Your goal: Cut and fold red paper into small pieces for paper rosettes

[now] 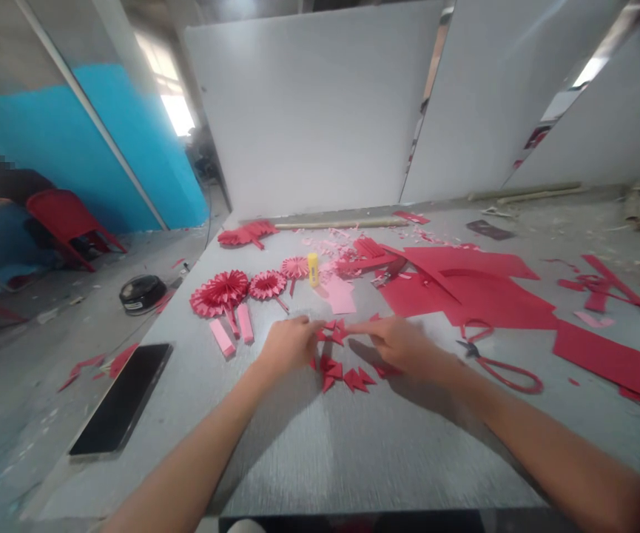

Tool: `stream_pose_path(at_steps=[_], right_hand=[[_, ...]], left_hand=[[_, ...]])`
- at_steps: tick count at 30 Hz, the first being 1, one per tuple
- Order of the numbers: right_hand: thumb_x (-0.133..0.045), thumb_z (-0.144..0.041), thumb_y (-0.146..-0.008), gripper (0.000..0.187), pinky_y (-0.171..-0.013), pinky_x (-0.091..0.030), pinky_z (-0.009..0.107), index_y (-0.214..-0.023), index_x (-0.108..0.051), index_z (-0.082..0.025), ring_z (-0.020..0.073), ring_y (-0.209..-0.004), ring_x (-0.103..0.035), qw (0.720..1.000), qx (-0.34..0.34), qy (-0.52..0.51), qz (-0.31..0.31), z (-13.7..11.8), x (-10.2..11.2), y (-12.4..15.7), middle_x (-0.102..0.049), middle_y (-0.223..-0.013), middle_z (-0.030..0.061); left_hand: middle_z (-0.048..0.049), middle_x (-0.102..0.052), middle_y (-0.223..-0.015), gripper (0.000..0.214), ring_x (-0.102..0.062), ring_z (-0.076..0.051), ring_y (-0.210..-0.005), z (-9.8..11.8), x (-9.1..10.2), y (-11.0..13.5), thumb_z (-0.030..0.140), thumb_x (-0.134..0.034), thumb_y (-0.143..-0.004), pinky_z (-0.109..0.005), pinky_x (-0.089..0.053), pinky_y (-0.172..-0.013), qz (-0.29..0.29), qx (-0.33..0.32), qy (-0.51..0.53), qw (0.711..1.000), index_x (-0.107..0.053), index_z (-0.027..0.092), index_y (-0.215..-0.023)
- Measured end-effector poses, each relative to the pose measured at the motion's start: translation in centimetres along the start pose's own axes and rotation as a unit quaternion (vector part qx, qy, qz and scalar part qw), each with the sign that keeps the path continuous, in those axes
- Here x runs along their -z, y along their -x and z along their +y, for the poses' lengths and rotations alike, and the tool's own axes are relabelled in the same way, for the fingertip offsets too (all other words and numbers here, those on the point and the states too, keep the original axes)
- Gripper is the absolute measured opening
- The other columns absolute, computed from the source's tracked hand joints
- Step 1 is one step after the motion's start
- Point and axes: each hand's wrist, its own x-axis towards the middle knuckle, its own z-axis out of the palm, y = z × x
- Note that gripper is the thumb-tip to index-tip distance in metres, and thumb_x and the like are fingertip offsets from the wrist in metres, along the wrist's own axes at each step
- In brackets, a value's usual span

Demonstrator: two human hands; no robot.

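Over the broad grey table (320, 466) we had the right hand (400, 342), index finger outstretched, and the left hand (291, 342), fingers curled, both at small, pointed, folded red-paper pieces (339, 333) lying between them! Whether either pinched one, we couldn't tell.

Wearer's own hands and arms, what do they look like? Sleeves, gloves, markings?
Left hand and right hand: no gloves. Forearms bare; no sleeves, watch or cables showing. Too blurred to rule out rings or small markings.
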Motion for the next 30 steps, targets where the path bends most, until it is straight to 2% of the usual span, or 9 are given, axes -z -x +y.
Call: stream_pose_path(at_steps=[4, 8, 10, 14, 16, 18, 22, 26, 30], right_hand=[[-0.047, -0.011, -0.092, 0.046, -0.087, -0.054, 0.032, -0.128, -0.069, -0.028, 0.0229, -0.103, -0.073, 0.999, -0.016, -0.021, 0.035, 0.6, 0.2, -0.2, -0.074, -0.122, 0.0045], [-0.049, -0.006, -0.088, 0.057, -0.083, -0.055, 0.031, -0.136, -0.063, -0.032, 0.0230, -0.100, -0.074, 0.999, -0.003, 0.034, -0.019, 0.9, -0.7, -0.9, -0.073, -0.124, 0.0019], [-0.049, -0.006, -0.088, 0.057, -0.084, -0.055, 0.030, -0.136, -0.063, -0.033, 0.0232, -0.104, -0.073, 0.999, 0.006, 0.028, -0.028, 0.8, -0.9, -1.2, -0.072, -0.126, 0.0009], [-0.056, -0.016, -0.090, 0.046, -0.084, -0.057, 0.032, -0.133, -0.066, -0.028, 0.0252, -0.105, -0.072, 0.998, -0.018, -0.030, 0.049, 1.2, 0.4, -1.0, -0.074, -0.123, 0.0037], [-0.052, -0.012, -0.087, 0.046, -0.084, -0.057, 0.033, -0.128, -0.070, -0.023, 0.0244, -0.098, -0.074, 0.994, -0.051, -0.027, 0.094, 1.9, 1.6, -0.5, -0.077, -0.115, 0.0061], [-0.047, -0.007, -0.081, 0.047, -0.086, -0.056, 0.033, -0.118, -0.075, -0.020, 0.0230, -0.095, -0.075, 0.992, -0.061, -0.017, 0.110, 2.8, 2.8, 0.0, -0.078, -0.110, 0.0066], [-0.044, -0.004, -0.075, 0.047, -0.083, -0.057, 0.032, -0.102, -0.079, -0.021, 0.0209, -0.089, -0.076, 0.996, -0.055, -0.013, 0.073, 4.3, 4.1, 0.7, -0.080, -0.099, 0.0031], [-0.045, -0.003, -0.076, 0.050, -0.083, -0.058, 0.031, -0.106, -0.078, -0.025, 0.0206, -0.095, -0.076, 0.998, -0.043, -0.009, 0.037, 4.4, 3.6, 0.8, -0.080, -0.105, 0.0011], [-0.055, -0.010, -0.083, 0.043, -0.084, -0.059, 0.035, -0.118, -0.075, -0.026, 0.0263, -0.102, -0.074, 0.999, -0.030, -0.035, -0.004, 3.2, 2.4, 0.7, -0.077, -0.113, 0.0038]], left_hand=[[-0.0101, -0.071, -0.089, 0.045, -0.067, -0.020, -0.077, -1.0, 0.3, 0.0, 0.012, -0.043, -0.087, -0.029, -0.046, -0.070, 0.032, 0.030, 0.013, 0.999, -0.073, 0.020, -0.119], [-0.0085, -0.071, -0.086, 0.046, -0.066, -0.020, -0.074, -0.6, 0.3, 0.1, 0.011, -0.045, -0.085, -0.029, -0.046, -0.068, -0.006, -0.014, 0.018, 1.000, -0.073, 0.023, -0.120], [-0.0089, -0.072, -0.087, 0.046, -0.067, -0.020, -0.076, -0.5, 0.3, 0.1, 0.011, -0.045, -0.085, -0.029, -0.046, -0.069, -0.008, -0.001, 0.018, 1.000, -0.073, 0.022, -0.120], [-0.0111, -0.074, -0.098, 0.046, -0.070, -0.022, -0.084, -1.3, 0.3, 0.1, 0.012, -0.043, -0.087, -0.031, -0.049, -0.073, 0.027, 0.064, 0.018, 0.997, -0.070, 0.017, -0.125], [-0.0115, -0.074, -0.103, 0.047, -0.070, -0.023, -0.088, -1.9, 0.4, 0.1, 0.011, -0.042, -0.087, -0.032, -0.050, -0.076, 0.043, 0.079, 0.017, 0.996, -0.069, 0.016, -0.126], [-0.0113, -0.074, -0.106, 0.047, -0.070, -0.023, -0.089, -2.4, 0.6, 0.3, 0.011, -0.042, -0.088, -0.032, -0.050, -0.076, 0.055, 0.087, 0.016, 0.995, -0.068, 0.015, -0.126], [-0.0107, -0.074, -0.104, 0.046, -0.070, -0.022, -0.083, -2.6, 1.2, 0.6, 0.011, -0.041, -0.088, -0.031, -0.050, -0.071, 0.058, 0.083, 0.006, 0.995, -0.069, 0.015, -0.125], [-0.0106, -0.074, -0.103, 0.045, -0.070, -0.021, -0.082, -2.7, 1.2, 0.7, 0.011, -0.043, -0.088, -0.030, -0.050, -0.072, 0.058, 0.077, 0.003, 0.995, -0.070, 0.017, -0.123], [-0.0099, -0.074, -0.100, 0.044, -0.068, -0.020, -0.079, -3.2, 0.6, 0.5, 0.011, -0.043, -0.087, -0.029, -0.048, -0.070, 0.050, 0.080, 0.012, 0.995, -0.070, 0.016, -0.121]])
